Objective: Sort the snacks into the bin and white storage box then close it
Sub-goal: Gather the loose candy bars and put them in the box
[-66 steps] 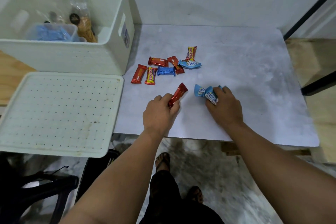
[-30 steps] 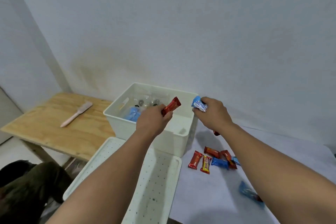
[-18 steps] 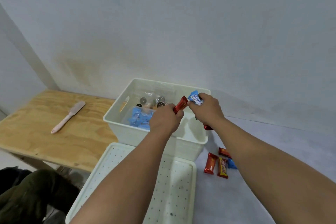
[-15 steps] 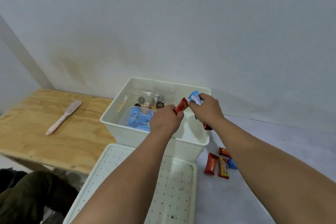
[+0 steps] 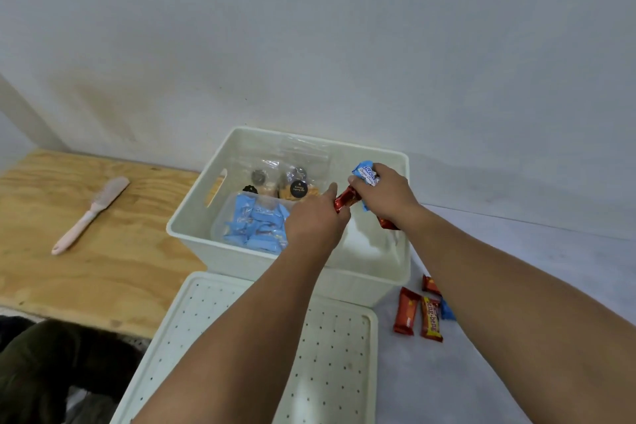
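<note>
Snacks are split 3 ways right now: some in our hands, some in the white storage box (image 5: 192, 227), some on the table sheet (image 5: 481, 372) at lower right of frame.

Our left hand (image 5: 315, 222) is closed around 1 red bar (image 5: 345, 200), which pokes out up and right between thumb and fingers. Our right hand (image 5: 387, 194) is clenched on a light blue packet (image 5: 365, 174) at its top, and a second red wrapper (image 5: 387, 223) shows under the palm. Both hands sit over the open box, center of frame, knuckles nearly touching.

Inside the box, left side: a clear bin (image 5: 220, 227) packed with blue packets (image 5: 256, 227). Behind it, clear bags of cookies (image 5: 292, 182) with black round labels lean on the back wall. Right half of the box floor is bare white.

Perforated white lid (image 5: 330, 348) lies flat in front of the box, bottom center, off the box.

Loose on the sheet right of the lid: 2 red bars (image 5: 406, 311), 1 yellow-red bar (image 5: 432, 318), 1 blue packet (image 5: 446, 310) partly hidden by our right forearm.

Pink brush (image 5: 91, 215) lies on the plywood top (image 5: 103, 268), left of frame, well apart from the box.
</note>
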